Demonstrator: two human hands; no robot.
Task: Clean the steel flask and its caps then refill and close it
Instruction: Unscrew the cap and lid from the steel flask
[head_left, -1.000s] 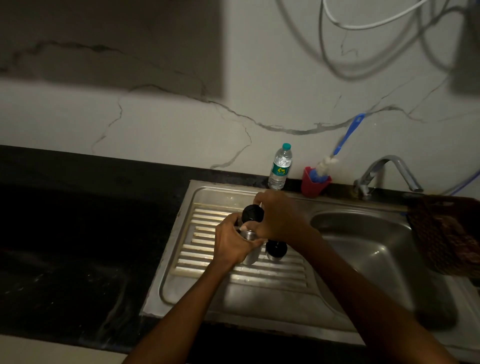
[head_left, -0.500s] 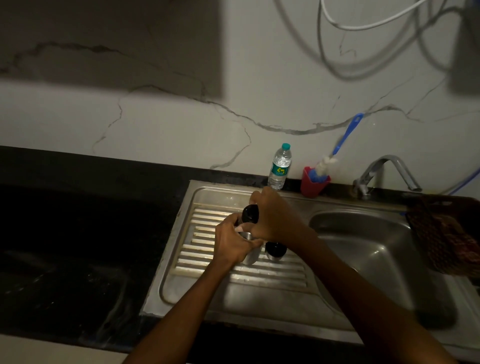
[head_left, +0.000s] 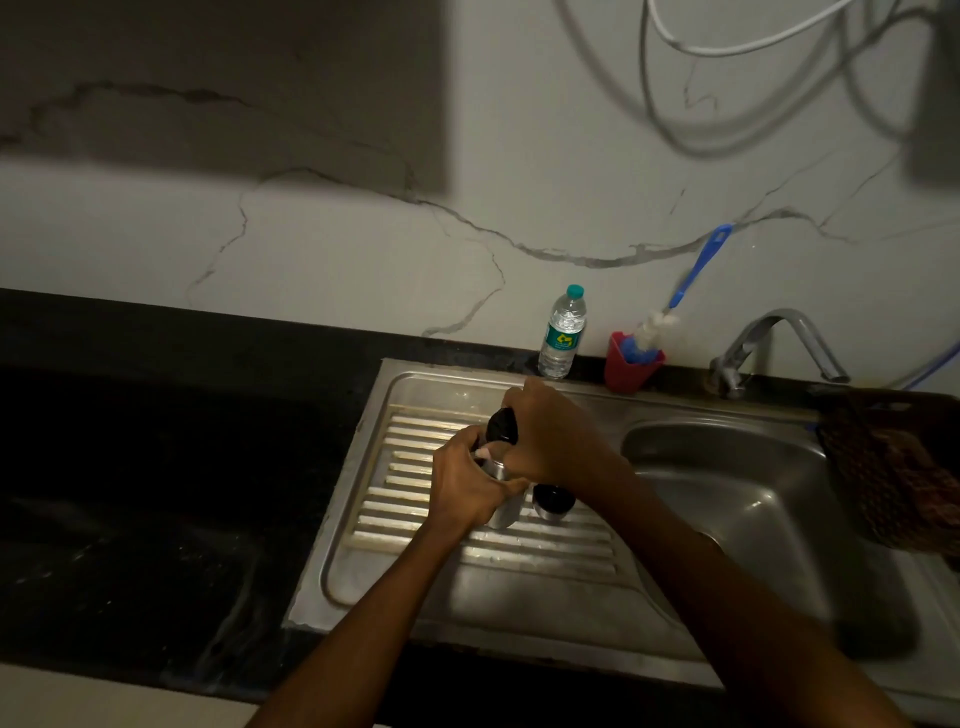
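Centre frame, our left hand (head_left: 467, 483) grips the flask (head_left: 501, 499) while our right hand (head_left: 556, 436) grips its black cap (head_left: 502, 427). Wet steel could slip and topple onto the drainboard (head_left: 415, 530), we judge.

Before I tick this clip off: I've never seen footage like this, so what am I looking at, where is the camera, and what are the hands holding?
There is no machine here, just a person filmed by a camera worn on their own head, looking down at their two bare hands over a steel sink in dim light. The left hand grips the steel flask, which stands on the ribbed draining board. The right hand grips a black cap at the flask's mouth. A second dark cap sits on the board beside the flask. Behind, against the wall, stand a water bottle, a red cup holding a blue-handled brush, and the tap.
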